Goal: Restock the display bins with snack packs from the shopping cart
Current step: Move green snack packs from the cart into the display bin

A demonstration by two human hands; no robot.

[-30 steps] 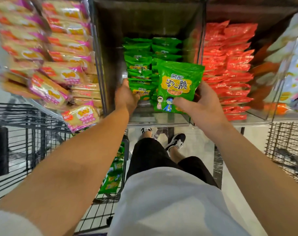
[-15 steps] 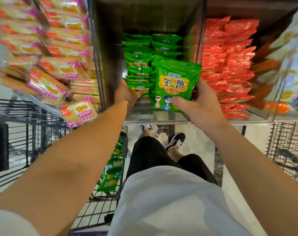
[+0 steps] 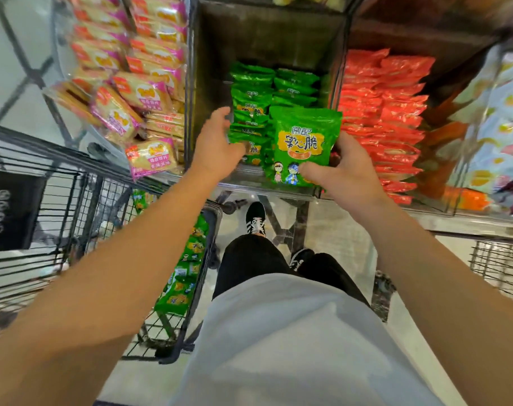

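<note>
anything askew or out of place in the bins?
Yes: the pink-edged cracker packs in the left bin lie jumbled at mixed angles, one tipped at the front edge. Green packs and red packs sit in neat stacks.

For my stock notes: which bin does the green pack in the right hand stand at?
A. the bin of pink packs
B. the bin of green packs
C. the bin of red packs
B: the right hand holds the green pack at the front of the bin of green packs.

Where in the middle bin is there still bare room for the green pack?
Bare room lies behind the green stacks, against the middle bin's dark back wall. The front is crowded: the right hand holds a green pack there, the left hand beside it.
</note>
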